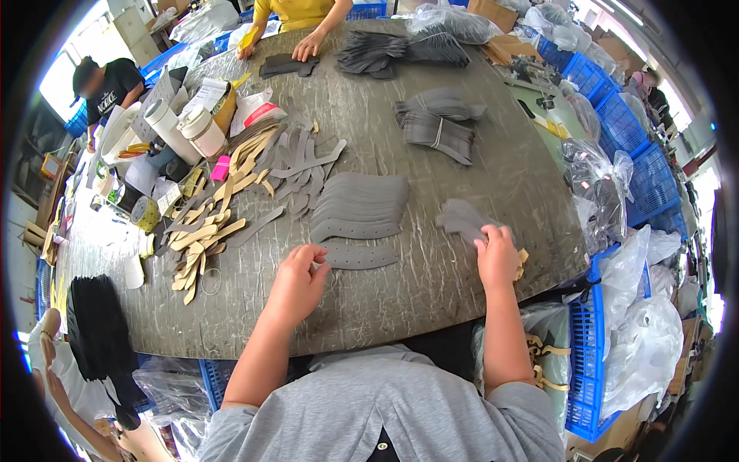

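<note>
1. The left hand [296,281] is rested on the table [431,300], fingers curled onto the end of a grey punched strip [360,256].
2. The right hand [498,258] is pressed, fingers bent, on a grey piece stack [462,219].
3. A fanned grey pile [360,206] is placed just beyond the strip.

We see a soft grey short-sleeved shirt [385,408] on our body. Its sleeves end near our shoulders, so both our arms are bare. We wear no gloves, rings or watch on our left hand [296,281] or our right hand [498,258]. A small dark spot sits low on the shirt.
</note>
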`<state>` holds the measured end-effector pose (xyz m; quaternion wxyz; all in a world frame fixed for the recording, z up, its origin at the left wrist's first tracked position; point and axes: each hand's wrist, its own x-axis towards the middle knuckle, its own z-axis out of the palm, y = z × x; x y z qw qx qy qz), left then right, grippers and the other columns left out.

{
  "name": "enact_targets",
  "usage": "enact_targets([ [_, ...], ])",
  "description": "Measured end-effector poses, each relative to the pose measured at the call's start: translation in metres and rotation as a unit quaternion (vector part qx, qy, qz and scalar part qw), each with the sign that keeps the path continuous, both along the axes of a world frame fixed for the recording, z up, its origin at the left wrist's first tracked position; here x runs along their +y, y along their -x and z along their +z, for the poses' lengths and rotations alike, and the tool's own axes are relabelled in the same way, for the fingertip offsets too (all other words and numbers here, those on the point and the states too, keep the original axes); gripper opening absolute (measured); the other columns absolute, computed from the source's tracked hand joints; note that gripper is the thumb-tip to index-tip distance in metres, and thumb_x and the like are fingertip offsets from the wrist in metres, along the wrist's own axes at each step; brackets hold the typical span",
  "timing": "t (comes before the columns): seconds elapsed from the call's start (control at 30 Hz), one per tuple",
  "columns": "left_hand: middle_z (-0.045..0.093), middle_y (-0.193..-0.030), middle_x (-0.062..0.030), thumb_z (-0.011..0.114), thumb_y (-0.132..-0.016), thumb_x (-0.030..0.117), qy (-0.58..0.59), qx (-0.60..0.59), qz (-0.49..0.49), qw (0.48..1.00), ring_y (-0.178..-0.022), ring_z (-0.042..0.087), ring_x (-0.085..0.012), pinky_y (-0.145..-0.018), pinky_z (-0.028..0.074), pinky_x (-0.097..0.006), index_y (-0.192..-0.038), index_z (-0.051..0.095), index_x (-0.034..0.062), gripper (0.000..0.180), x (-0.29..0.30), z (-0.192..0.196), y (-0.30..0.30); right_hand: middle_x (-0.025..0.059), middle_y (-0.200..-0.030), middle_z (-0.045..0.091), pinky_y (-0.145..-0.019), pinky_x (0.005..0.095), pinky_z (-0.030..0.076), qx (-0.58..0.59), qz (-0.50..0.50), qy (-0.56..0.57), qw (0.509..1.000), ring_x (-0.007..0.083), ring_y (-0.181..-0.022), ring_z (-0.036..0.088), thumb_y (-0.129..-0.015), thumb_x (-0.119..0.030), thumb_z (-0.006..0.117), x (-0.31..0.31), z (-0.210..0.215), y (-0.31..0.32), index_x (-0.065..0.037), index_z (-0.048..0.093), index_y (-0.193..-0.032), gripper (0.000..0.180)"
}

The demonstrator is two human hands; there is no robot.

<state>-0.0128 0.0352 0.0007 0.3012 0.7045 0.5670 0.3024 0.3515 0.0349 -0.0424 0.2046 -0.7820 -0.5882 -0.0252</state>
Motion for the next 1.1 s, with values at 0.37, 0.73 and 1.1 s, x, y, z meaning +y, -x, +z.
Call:
enact_targets([
  [0.37, 0.054, -0.115, -0.0179, 0.060, -0.081, 0.056, -0.232, 0.065, -0.148, 0.959, -0.090, 0.060, -0.0345, -0.069, 0.052, -0.039, -0.127, 0.051, 0.0024, 0.071, -0.020, 0.033, -0.031, 0.0142, -0.085, 0.070, -0.064, 0.0374, 0.051, 0.370, 0.343, -0.016, 0.863, 0.0292, -0.073, 0.067, -0.082, -0.011, 0.066, -0.022, 0.048, 0.142, -0.007, 0.071, -0.087, 0.009],
  [0.73, 0.054, -0.117, -0.0160, 0.050, -0.077, 0.070, -0.296, 0.069, -0.186, 0.934, -0.091, 0.059, -0.0319, -0.065, 0.053, -0.039, -0.134, 0.046, 0.0041, 0.087, -0.025, 0.030, -0.037, 0.0115, -0.089, 0.071, -0.074, 0.0306, 0.051, 0.555, 0.415, 0.161, 0.703, 0.0167, -0.079, 0.066, -0.085, -0.013, 0.064, -0.024, 0.060, 0.162, -0.002, 0.069, -0.100, 0.019],
  [1.1, 0.051, -0.126, -0.0199, 0.051, -0.089, 0.059, -0.182, -0.020, -0.256, 0.949, -0.100, 0.061, -0.0367, -0.081, 0.053, -0.041, -0.128, 0.051, 0.0035, 0.068, -0.028, 0.034, -0.036, 0.0005, -0.073, 0.062, -0.055, 0.0239, 0.043, 0.686, 0.314, 0.282, 0.592, 0.0073, -0.062, 0.055, -0.080, -0.010, 0.071, -0.023, 0.034, 0.161, -0.005, 0.070, -0.092, 0.014],
])
